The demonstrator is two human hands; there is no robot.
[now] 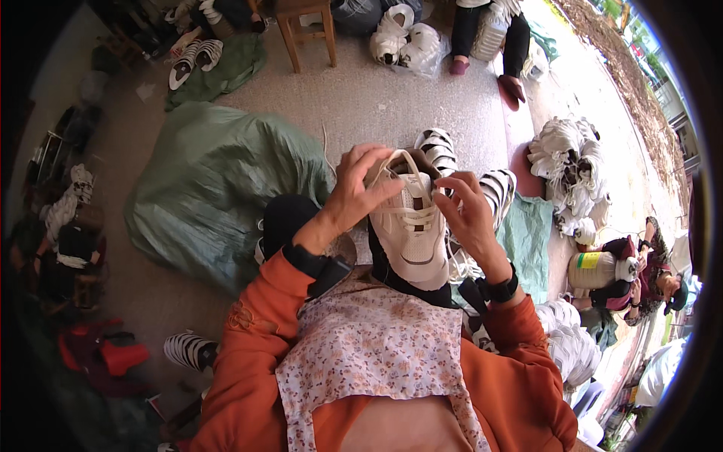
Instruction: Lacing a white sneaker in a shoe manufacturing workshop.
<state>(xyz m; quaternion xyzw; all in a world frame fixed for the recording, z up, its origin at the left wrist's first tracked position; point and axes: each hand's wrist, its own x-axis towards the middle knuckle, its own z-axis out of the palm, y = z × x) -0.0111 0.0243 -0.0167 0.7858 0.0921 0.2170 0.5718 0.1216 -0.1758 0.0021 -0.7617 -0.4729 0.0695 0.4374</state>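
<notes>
Over the lap, both hands' fingers pinch the white sneaker's (410,226) lace (399,162); lacing is underway, and threading the next eyelet seems due.

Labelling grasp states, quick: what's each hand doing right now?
Left hand: closed, fingers gripping the pale cream lace-up sneaker at its top.
Right hand: fingers pinching the sneaker's white lace.
</notes>
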